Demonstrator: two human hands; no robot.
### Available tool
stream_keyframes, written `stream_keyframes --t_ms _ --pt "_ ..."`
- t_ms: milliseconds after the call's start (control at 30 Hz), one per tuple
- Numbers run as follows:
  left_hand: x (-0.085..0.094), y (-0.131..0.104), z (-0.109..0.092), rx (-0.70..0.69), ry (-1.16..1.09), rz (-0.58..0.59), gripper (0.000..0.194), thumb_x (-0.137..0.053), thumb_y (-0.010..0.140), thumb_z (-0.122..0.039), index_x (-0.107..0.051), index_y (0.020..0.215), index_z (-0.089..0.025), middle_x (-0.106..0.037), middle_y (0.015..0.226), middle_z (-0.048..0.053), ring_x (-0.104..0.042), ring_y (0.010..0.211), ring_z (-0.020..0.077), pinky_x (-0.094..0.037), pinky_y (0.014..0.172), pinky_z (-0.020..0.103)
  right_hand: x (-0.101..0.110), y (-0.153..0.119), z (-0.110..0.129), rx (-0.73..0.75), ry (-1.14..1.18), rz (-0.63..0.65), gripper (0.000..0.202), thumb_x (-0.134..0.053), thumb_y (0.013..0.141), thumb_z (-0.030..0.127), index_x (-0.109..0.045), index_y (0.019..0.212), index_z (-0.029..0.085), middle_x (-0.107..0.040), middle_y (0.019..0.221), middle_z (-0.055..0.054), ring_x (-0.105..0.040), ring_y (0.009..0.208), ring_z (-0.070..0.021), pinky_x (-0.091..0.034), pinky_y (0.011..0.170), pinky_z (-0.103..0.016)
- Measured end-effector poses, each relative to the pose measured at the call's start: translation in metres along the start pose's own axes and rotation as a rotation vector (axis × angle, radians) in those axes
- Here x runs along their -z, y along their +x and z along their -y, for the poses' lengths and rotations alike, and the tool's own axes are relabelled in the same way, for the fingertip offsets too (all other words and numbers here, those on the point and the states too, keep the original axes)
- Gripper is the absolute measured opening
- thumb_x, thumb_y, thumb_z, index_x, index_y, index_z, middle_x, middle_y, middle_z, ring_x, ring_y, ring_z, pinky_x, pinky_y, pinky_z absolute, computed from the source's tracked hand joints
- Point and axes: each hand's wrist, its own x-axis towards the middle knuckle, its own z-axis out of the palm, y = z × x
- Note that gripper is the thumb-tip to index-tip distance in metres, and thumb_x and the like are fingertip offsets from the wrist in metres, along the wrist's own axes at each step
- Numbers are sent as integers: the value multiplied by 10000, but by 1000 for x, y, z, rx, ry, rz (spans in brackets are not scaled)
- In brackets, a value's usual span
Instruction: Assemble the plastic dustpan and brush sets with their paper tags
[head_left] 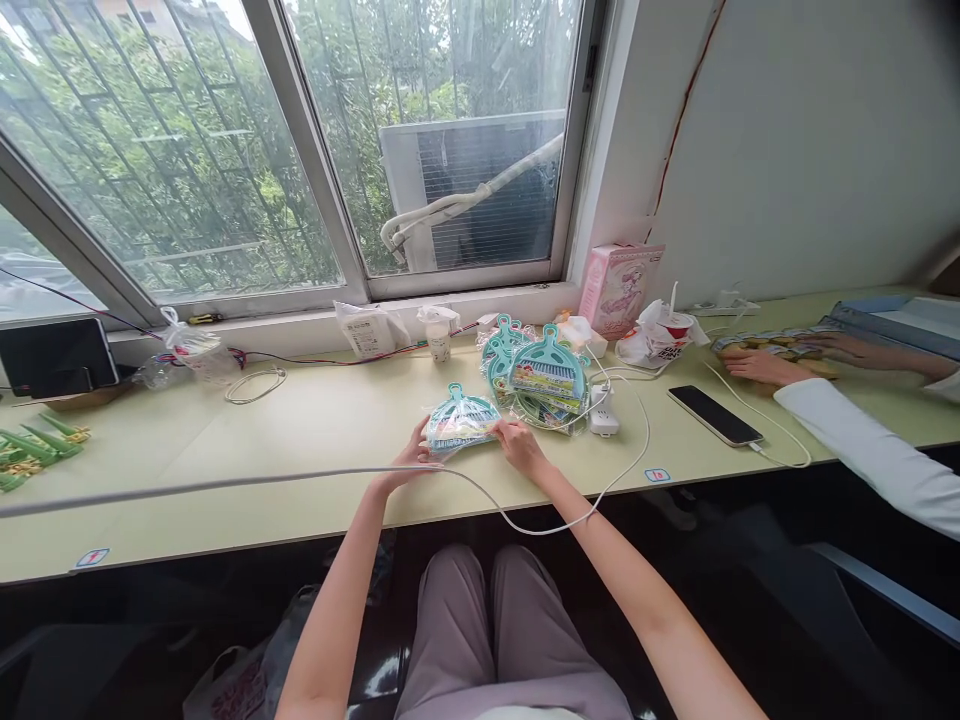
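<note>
A teal mini dustpan and brush set in a clear plastic bag lies at the table's front, its handle pointing toward the window. My left hand grips the bag's left lower edge, fingers closed round it. At the right edge, my right hand pinches the plastic. Just behind and to the right, several more bagged dustpan sets lie in a loose pile. Their labels are too small to read.
A white cable crosses in front of my hands and loops right past a white power adapter. A charging phone lies to the right. Beyond it, another person's hands handle small wrapped items. A pink box stands by the wall.
</note>
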Motion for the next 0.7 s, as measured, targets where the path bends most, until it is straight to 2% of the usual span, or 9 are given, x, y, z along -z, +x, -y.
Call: stream_keyframes --t_ms 67,133,200,267,433,500,600,633,700 --pt "-1 -7 3 -94 180 21 1035 -888 566 -329 -377 1466 -360 -497 1205 81 -592 894 155 -551 754 288 -1 0 -1 -48 12 20 230 -374 965 99 -585 955 190 -738 881 -41 -670 772 -188 -470 850 -349" --pt "-6 -6 7 -150 303 -45 794 -866 588 -373 -575 1326 -332 -479 1192 76 -564 883 156 -543 726 280 -1 1 -2 -97 41 12 223 -400 957 98 -601 955 194 -745 864 -26 -670 737 -184 -466 825 -338" --pt "-13 0 12 -160 330 -180 504 -764 701 -462 -697 1169 -288 -495 1142 82 -571 866 172 -540 709 299 1 2 -2 -145 88 10 207 -437 949 110 -622 956 203 -749 835 -12 -678 735 -184 -465 817 -329" --pt "-21 8 16 -146 296 -337 371 -642 795 -509 -759 1023 -241 -542 1074 96 -592 903 208 -538 754 331 2 4 -2 -180 139 30 201 -474 934 118 -645 969 217 -748 799 -1 -688 745 -185 -469 795 -313" --pt "-38 17 20 -98 95 -494 366 -631 797 -494 -770 924 -180 -672 1004 110 -627 1011 265 -511 864 349 4 7 0 -243 201 59 195 -547 915 174 -664 1059 237 -742 785 2 -692 745 -181 -472 716 -281" --pt "-42 18 19 -51 42 -538 414 -661 783 -446 -722 1092 -177 -695 966 97 -658 950 249 -516 849 346 4 8 0 -268 190 40 138 -573 911 215 -681 994 235 -734 809 -6 -683 741 -182 -480 717 -286" --pt "-41 25 17 63 2 -628 796 -745 707 -322 -440 1432 -196 -698 884 45 -681 846 213 -527 823 346 1 8 -5 -288 125 -36 81 -623 878 261 -688 893 216 -697 976 -56 -666 864 -211 -503 818 -341" --pt "-38 29 17 103 -39 -617 871 -765 679 -290 -389 1456 -180 -699 881 43 -683 839 212 -532 816 346 -1 8 -7 -298 99 -78 91 -650 856 272 -687 911 209 -664 1065 -82 -648 954 -235 -500 875 -374" --pt "-32 36 18 159 -160 -481 812 -792 638 -272 -473 1369 -122 -706 912 79 -685 876 238 -543 810 357 -4 9 -13 -346 88 -145 234 -701 804 288 -676 1019 197 -585 1199 -129 -602 1062 -271 -492 938 -426"
